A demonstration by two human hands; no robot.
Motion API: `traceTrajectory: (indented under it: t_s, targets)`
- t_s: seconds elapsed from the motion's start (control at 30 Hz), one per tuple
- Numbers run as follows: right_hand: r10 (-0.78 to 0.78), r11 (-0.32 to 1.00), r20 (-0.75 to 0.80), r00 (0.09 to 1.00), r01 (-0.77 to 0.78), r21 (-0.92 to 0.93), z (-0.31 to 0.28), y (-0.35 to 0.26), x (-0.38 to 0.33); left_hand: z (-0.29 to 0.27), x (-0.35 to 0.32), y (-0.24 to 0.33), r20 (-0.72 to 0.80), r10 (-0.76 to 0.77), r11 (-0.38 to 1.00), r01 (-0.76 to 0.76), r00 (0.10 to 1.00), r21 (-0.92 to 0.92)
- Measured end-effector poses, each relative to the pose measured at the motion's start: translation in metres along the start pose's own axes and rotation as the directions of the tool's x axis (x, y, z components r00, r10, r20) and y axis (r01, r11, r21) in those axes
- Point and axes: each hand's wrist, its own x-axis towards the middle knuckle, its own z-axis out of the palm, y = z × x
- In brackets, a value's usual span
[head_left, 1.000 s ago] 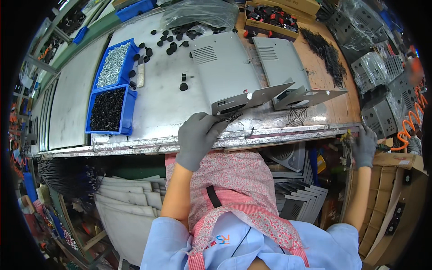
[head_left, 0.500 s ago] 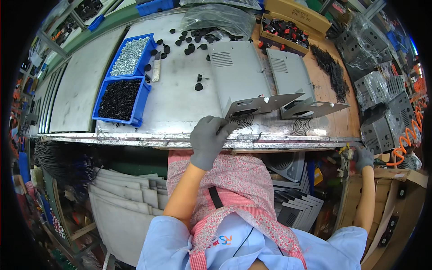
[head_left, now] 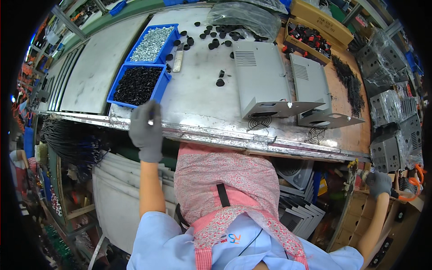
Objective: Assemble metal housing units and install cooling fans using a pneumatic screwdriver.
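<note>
My gloved left hand (head_left: 147, 130) is raised at the table's front edge, its fingertips beside the near rim of a blue bin (head_left: 163, 88) heaped with small black parts (head_left: 137, 85). Motion smears those fingers, so their grip is unclear. Far right, my gloved right hand (head_left: 381, 184) is closed around an air screwdriver (head_left: 365, 177), partly hidden by the glove, with an orange coiled hose (head_left: 411, 194) behind it. Two grey sheet-metal housings (head_left: 261, 74) (head_left: 310, 81) lie on the table. Round black wire fan guards (head_left: 259, 123) (head_left: 316, 134) sit at their front flanges.
A second blue bin (head_left: 170, 45) holds silver screws. Black round caps (head_left: 220, 83) are scattered mid-table near a plastic bag (head_left: 247, 18). A carton of black-and-red parts (head_left: 294, 42) stands behind the housings. Wrapped metal housings (head_left: 384, 153) stack at right; grey panels (head_left: 123, 198) lean below the table.
My left hand has left the fan guard by the left housing and moved left to the bin of black parts. My right hand stays closed at the far right. The view has shifted slightly.
</note>
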Motion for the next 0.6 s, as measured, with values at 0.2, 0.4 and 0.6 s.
traceTrajectory:
  t_s: [0.2,0.4,0.6]
  targets:
    - [-0.186,0.753,-0.065,0.98,0.185,0.632,-0.046,-0.048,-0.058,-0.006,0.033,-0.012,0.042,0.059,0.979,-0.066,0.997,0.193]
    - [-0.372,-0.287,-0.129,0.919,0.018,0.958,-0.033,-0.146,-0.076,0.014,0.006,0.074,0.208,0.198,0.898,-0.092,0.958,-0.43]
    - [-0.393,-0.513,0.017,0.92,-0.234,0.826,-0.031,-0.188,-0.079,0.028,-0.039,0.18,0.448,0.543,0.607,0.036,0.71,-0.794]
